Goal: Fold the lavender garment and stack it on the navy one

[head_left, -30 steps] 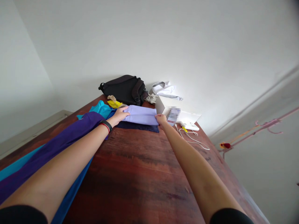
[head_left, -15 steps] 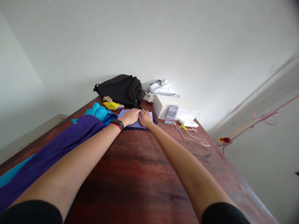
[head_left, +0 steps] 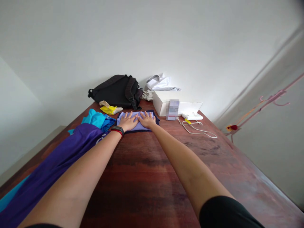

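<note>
Both hands rest flat on a folded lavender cloth (head_left: 136,127), which lies on top of a folded dark navy cloth (head_left: 156,119) on the table. My left hand (head_left: 128,121) has its fingers spread over the left part of the lavender cloth; a watch and a red band are on that wrist. On the right part, my right hand (head_left: 146,120) also lies with fingers apart. To the left of my arm stretches a purple garment (head_left: 71,147), with a crumpled turquoise and blue cloth (head_left: 95,119) by its far end.
A black backpack (head_left: 114,91) lies at the back, with a yellow and beige item (head_left: 110,109) before it. Right of it are a white box (head_left: 159,103), white fabric (head_left: 161,83), a blurred packet (head_left: 173,110) and a white power strip (head_left: 193,116) with a cable. The wooden table (head_left: 142,177) narrows toward the wall.
My hands have spread their fingers and moved slightly apart on the lavender cloth; before, they were close together near its middle. The camera view has shifted a little.
</note>
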### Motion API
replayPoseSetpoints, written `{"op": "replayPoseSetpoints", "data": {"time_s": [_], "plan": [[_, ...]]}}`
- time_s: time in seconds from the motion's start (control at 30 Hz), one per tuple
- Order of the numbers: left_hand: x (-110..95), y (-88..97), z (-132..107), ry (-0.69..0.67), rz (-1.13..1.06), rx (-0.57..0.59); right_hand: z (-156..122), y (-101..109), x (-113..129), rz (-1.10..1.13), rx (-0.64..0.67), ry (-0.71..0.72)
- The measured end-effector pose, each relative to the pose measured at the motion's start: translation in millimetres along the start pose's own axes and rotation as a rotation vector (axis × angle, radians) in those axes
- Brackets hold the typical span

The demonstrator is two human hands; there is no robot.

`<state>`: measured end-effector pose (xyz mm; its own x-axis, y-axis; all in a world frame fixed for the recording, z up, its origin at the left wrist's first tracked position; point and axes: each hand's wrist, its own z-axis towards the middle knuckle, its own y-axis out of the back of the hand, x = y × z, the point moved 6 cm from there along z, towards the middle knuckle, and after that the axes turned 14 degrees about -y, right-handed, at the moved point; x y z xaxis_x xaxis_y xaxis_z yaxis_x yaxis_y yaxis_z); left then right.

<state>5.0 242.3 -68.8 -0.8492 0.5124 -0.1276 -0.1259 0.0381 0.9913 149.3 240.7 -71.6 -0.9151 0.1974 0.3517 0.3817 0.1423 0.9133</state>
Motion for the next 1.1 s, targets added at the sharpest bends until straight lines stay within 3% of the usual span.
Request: {"op": "replayPoseSetpoints", "data": {"time_s": [1.1], "plan": [[-1.3,-0.8,1.0,-0.004,0.026,0.021,-2.1,-0.7,-2.2,0.018,-0.053,0.04]]}}
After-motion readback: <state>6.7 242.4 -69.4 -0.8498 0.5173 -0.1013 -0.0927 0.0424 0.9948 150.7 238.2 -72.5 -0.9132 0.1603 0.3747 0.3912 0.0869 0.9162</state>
